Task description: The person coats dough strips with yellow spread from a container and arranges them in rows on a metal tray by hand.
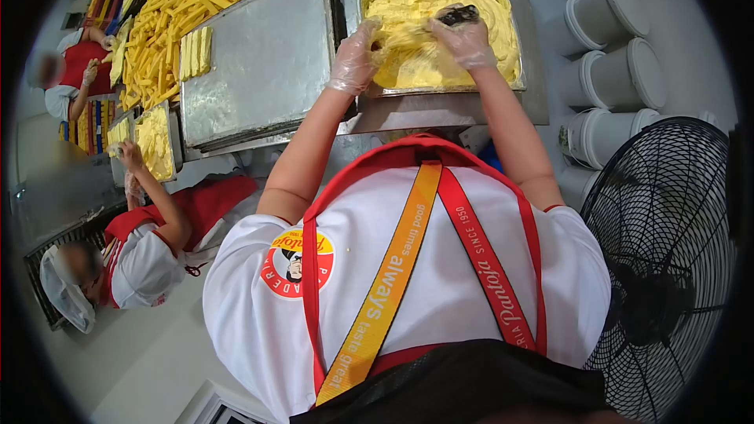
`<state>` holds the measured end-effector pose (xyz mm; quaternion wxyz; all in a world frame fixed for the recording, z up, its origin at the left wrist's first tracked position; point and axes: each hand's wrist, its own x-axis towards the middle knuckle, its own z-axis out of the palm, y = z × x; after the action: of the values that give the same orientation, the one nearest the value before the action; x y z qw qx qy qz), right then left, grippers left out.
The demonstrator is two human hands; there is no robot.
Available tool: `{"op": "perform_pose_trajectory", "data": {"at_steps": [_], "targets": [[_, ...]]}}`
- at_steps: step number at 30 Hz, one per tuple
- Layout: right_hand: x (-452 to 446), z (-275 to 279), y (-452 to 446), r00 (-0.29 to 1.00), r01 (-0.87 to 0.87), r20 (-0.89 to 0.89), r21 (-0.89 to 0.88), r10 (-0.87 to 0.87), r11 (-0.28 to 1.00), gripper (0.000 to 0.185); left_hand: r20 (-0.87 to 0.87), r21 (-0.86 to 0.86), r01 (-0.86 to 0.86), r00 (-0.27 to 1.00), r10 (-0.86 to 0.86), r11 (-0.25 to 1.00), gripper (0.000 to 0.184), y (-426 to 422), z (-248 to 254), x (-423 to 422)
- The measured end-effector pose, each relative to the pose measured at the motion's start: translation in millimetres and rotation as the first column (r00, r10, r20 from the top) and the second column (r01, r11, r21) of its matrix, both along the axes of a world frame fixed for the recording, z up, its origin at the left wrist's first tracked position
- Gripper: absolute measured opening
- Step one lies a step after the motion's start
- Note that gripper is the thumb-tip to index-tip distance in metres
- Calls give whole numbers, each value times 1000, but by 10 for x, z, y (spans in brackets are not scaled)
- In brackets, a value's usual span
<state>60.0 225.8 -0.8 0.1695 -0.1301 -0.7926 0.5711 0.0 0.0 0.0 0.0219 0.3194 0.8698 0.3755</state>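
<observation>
A metal tray full of yellow creamy filling lies on the steel table. My right hand, in a clear glove, grips a black-handled tool over the filling; the tool's far end is blurred. My left hand, also gloved, is closed at the tray's left edge around something yellow that is too small to make out. Left of my hands, several coated yellow sticks lie side by side on a large flat metal tray.
Loose yellow sticks are heaped at the upper left. Two co-workers in red and white stand at the left, near a smaller filling tray. White buckets and a black fan are on the right.
</observation>
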Motion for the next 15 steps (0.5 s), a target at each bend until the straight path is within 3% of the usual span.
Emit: {"op": "perform_pose_trajectory", "data": {"at_steps": [2, 5, 6, 8, 10, 11, 13, 14, 15], "targets": [[-100, -184, 110, 968, 157, 150, 261, -201, 952, 22, -3, 57, 19, 1000, -19, 998, 54, -13, -37, -42], [34, -52, 67, 987, 149, -102, 246, -127, 958, 24, -40, 140, -26, 999, 32, 990, 42, -1, -42, -58], [105, -17, -11, 989, 85, -120, -8, -86, 996, 28, -19, 102, -49, 998, 51, 994, 38, -6, -49, -39], [227, 148, -115, 987, 18, -158, -125, -38, 992, 29, 10, 30, -90, 996, 89, 996, 31, 15, -51, -78], [191, -10, -94, 989, -22, -145, -214, -9, 977, 28, 232, 55, -131, 966, 115, 990, 25, 11, -249, -140], [113, -178, -1, 996, 86, 15, -60, -86, 994, 27, 332, 67, -158, 935, 127, 985, 23, -8, -343, -183], [-37, -406, 163, 917, 212, 274, 283, -291, 935, 25, 386, 20, -189, 907, 166, 982, 24, -58, 22, -32], [-17, -361, 177, 938, 237, 186, 270, -292, 933, 24, 408, 2, -208, 893, 189, 978, 25, -99, 173, -20], [48, -298, 153, 952, 260, 98, 252, -291, 932, 23, 289, 92, -262, 930, 226, 961, 24, -206, 184, -105]]}}
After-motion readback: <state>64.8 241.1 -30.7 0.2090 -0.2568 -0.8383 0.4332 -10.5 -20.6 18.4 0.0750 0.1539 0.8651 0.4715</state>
